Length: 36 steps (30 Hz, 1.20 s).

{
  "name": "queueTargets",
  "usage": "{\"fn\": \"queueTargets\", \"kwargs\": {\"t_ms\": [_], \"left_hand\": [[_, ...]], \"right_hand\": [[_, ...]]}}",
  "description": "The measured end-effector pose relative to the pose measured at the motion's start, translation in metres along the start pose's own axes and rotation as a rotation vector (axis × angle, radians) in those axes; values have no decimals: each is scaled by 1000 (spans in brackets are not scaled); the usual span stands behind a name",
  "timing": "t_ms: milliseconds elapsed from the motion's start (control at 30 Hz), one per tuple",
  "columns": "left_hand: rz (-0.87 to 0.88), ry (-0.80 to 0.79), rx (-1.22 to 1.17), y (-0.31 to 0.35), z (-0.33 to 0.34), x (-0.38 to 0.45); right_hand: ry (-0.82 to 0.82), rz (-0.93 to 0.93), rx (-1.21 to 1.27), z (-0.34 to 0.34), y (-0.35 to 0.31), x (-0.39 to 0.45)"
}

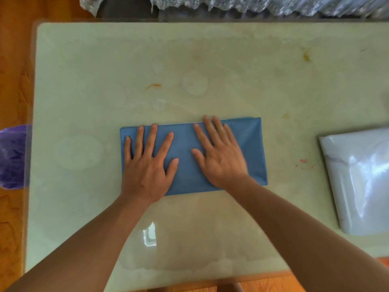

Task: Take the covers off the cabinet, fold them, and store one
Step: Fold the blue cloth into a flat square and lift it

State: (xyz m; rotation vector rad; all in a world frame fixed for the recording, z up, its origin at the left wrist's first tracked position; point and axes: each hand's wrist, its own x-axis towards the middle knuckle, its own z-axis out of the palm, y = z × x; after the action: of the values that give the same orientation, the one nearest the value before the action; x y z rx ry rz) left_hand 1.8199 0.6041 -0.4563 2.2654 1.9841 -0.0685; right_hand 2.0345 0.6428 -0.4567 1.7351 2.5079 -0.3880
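**A:** Head view, status?

**B:** Blue cover [212, 157] folded into a flat rectangle, lying mid-tabletop, slightly toward the near edge. Left hand [147, 165] flat on its left half, fingers spread and straight. Right hand [219, 157] flat on the centre-right part, fingers straight and close together, tips at the far edge of the fabric. Both press palm-down, neither is gripping anything.

**A:** What's hidden or cut off?

**B:** The hands cover most of the cover's middle and left, so the fold layers there can't be read. A thin pale line shows along the far edge by the right fingertips; can't tell if it's an inner layer or glare. White glossy folded item [362, 182] sits on the right of the tabletop, well apart from the blue one, cut off by the frame edge. Looks like plastic or shiny sheet, can't confirm the material. Purple translucent thing [12, 157] at the left edge, off the tabletop, partly cut off, unidentifiable. Clear wrinkled plastic [273, 5] along the top, beyond the far edge, blurred.

**A:** Surface, room?

**B:** Tabletop [189, 66] is pale, greenish-cream, glossy, with ring marks, orange smear, yellow spot, small red specks on the right. Window reflection near the front edge. Orange-brown wood floor [12, 81] to the left and at the bottom.
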Motion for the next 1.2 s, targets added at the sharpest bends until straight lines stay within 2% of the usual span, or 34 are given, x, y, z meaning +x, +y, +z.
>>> {"fn": "queueTargets", "kwargs": {"t_ms": [67,200,367,467,533,600,700,867,967,1067,1167,1200], "left_hand": [[1,-12,-10,1,-2,-1],[10,-21,18,0,-4,1],[0,-42,37,0,-1,2],[-9,-40,46,0,-1,1],[-16,-43,49,1,0,3],[-16,-54,61,1,1,4],[0,-36,77,-1,2,1],[7,-16,48,0,-1,2],[5,-41,39,2,-3,0],[-2,-69,27,1,-6,3],[10,-66,-8,0,-8,2],[-36,-54,-28,0,-10,-1]], "right_hand": [[0,75,-21,-3,33,-14],[-27,344,20,-12,87,-33],[-68,340,-24,-15,85,-30],[19,381,-45,-25,55,-26],[114,237,3,-32,14,-20],[79,48,9,-26,-31,-16],[-4,-20,-8,-9,-61,0],[-6,52,-15,0,15,-14],[0,210,-2,-4,66,-33],[-7,339,46,-7,79,-32],[7,323,54,-7,77,-30],[8,325,55,-7,76,-31]]}}
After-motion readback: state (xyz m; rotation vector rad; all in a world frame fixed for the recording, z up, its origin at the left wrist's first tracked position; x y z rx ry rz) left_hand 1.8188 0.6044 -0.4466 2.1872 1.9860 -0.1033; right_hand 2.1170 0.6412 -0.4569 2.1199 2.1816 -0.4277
